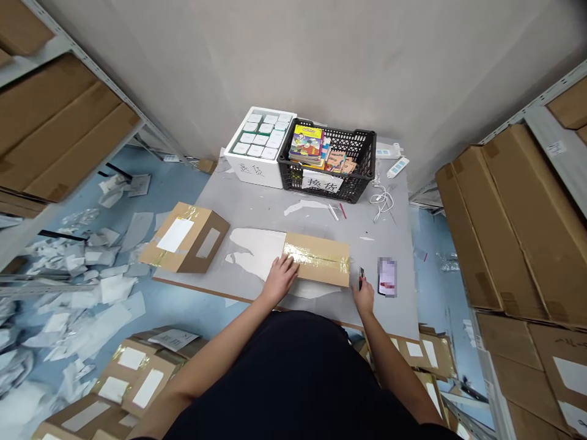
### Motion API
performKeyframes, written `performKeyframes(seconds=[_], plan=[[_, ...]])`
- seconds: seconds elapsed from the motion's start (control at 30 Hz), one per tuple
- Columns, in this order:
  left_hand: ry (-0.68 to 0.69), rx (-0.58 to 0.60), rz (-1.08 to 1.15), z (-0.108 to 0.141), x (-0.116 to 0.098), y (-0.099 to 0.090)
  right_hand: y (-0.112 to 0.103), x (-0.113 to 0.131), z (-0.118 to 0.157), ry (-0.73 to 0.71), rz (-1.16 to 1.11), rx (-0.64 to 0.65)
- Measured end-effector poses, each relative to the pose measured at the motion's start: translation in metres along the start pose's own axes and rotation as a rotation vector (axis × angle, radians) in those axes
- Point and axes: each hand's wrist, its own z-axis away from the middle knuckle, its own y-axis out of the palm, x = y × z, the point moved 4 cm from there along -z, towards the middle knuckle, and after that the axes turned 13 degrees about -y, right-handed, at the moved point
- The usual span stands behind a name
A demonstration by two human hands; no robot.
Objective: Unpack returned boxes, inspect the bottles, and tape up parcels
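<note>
My left hand (280,278) lies flat on the near left end of a taped cardboard box (316,260), with its fingers on the clear packing tape. The box rests on a white sheet of paper (254,252) on a grey table (275,211). My right hand (364,296) is just right of the box, pinching a small dark utility knife (361,278) with the blade end pointing up. A phone (387,278) with a blurred screen lies right of that hand. A second taped cardboard box (183,238) lies at the table's left end.
A black plastic crate (325,160) of books and a white foam box (259,146) stand at the table's back edge, near a white cable (380,201). Shelves of flat cardboard (504,214) flank the table. Paper scraps (82,287) cover the floor at left.
</note>
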Motion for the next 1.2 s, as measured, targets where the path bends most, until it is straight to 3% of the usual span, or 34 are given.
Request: performKeyframes(seconds=[0.1, 0.23, 0.47, 0.67, 0.8, 0.93, 1.07, 1.2], plan=[[0.101, 0.057, -0.045, 0.003, -0.015, 0.005, -0.002, -0.013, 0.006, 0.006, 0.288, -0.021], [0.118, 0.078, -0.074, 0.01, -0.022, 0.012, -0.009, -0.026, 0.014, 0.064, 0.419, -0.077], [0.112, 0.065, -0.295, 0.018, -0.034, 0.012, -0.02, -0.039, 0.023, 0.228, 0.296, 0.117], [0.111, 0.07, -0.36, 0.018, -0.039, 0.01, -0.02, -0.022, 0.021, 0.239, 0.089, 0.146], [0.12, 0.067, -0.372, 0.018, -0.037, 0.01, -0.02, 0.013, 0.02, 0.167, -0.15, 0.113], [0.119, 0.07, -0.359, 0.018, -0.037, 0.01, -0.031, 0.074, 0.012, -0.035, -0.379, 0.111], [0.105, 0.082, -0.356, 0.018, -0.036, 0.01, -0.037, 0.139, 0.002, -0.265, -0.213, 0.318], [0.077, 0.076, -0.358, 0.019, -0.034, 0.013, -0.023, 0.195, -0.007, -0.635, 0.116, 0.592]])
